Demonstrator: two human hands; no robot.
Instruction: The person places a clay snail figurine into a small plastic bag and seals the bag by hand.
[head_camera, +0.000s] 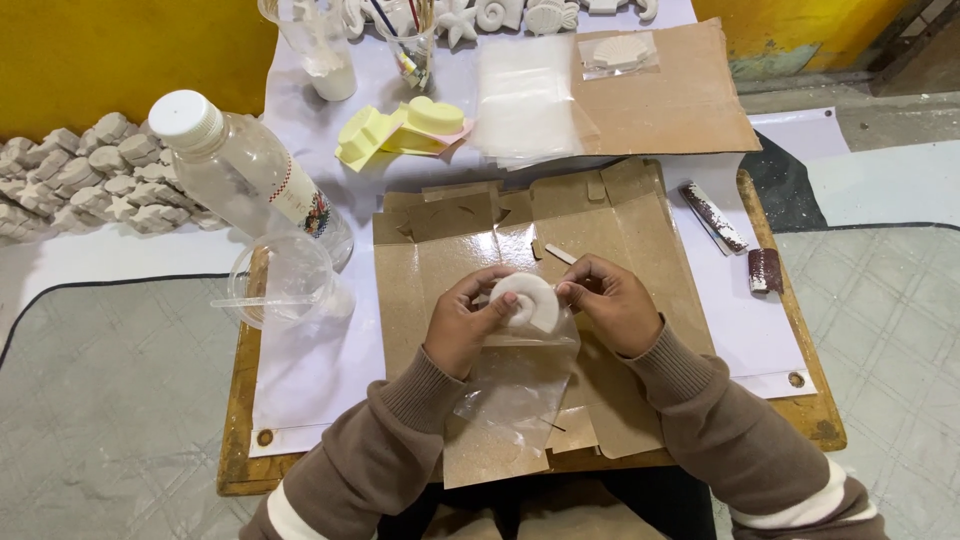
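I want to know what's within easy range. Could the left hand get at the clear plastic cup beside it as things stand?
Probably yes: the clear plastic cup stands just beside the left hand with bare cardboard between, but that hand, with the right hand, holds the white plaster piece.

White round plaster cast half inside clear plastic bag; held above cardboard

The person wears a brown sweater with long sleeves. Each sleeve ends in a ribbed cuff of the same brown, close around the wrist. The left sleeve has a white stripe across it near the elbow, at the lower edge of the view. The right sleeve has the same kind of white stripe, wider, also near the elbow. The left hand and the right hand are bare, with no gloves.
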